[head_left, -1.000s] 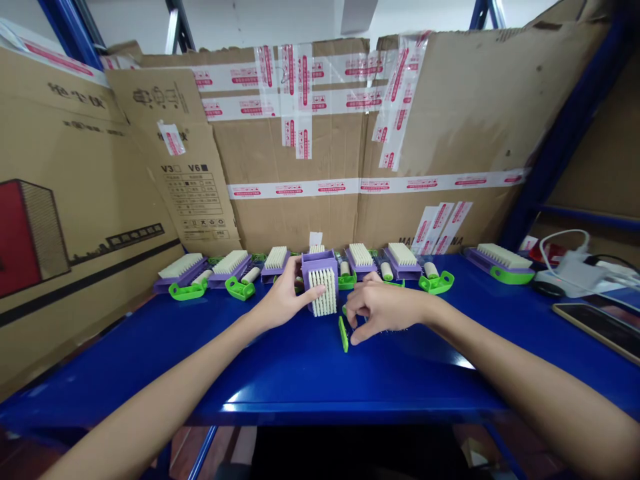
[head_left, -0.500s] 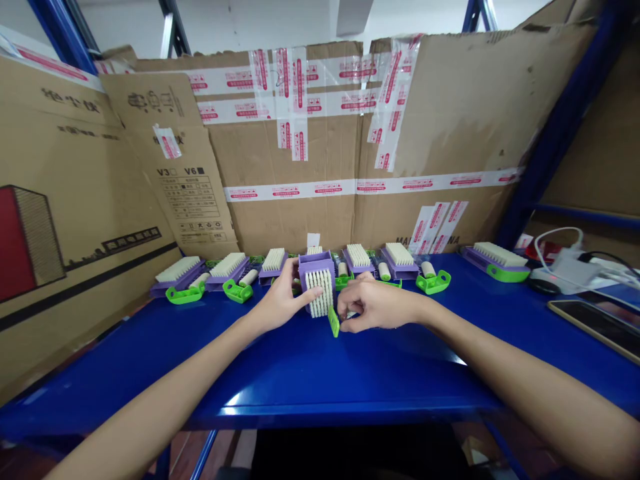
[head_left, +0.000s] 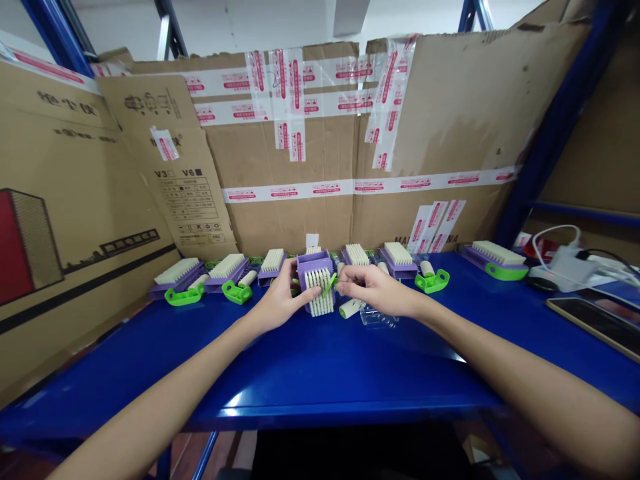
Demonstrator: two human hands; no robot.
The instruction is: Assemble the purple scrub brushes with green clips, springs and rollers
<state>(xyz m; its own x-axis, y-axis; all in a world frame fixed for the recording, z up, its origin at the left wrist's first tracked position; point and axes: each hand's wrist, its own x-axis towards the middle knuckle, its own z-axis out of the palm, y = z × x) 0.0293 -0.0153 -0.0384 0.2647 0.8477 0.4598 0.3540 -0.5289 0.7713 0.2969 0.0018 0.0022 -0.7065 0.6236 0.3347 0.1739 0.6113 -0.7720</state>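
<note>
My left hand (head_left: 281,301) grips a purple brush (head_left: 317,281) that stands on end, its white bristles facing me. My right hand (head_left: 375,291) pinches a thin green plastic piece (head_left: 329,285) and holds it against the brush's bristle face. A small white roller (head_left: 349,308) and a clear plastic piece (head_left: 379,316) lie on the blue table (head_left: 320,367) just under my right hand.
Several purple brushes with green handles (head_left: 185,275) (head_left: 494,260) line the table's back edge. Taped cardboard sheets (head_left: 310,140) wall off the back and left. At the right lie a phone (head_left: 597,321), a white charger with cables (head_left: 567,263) and a blue rack post (head_left: 555,133).
My right hand has lifted the green piece from the table up to the brush's bristles. The white roller and clear piece came into view beneath it. My left hand stayed on the brush.
</note>
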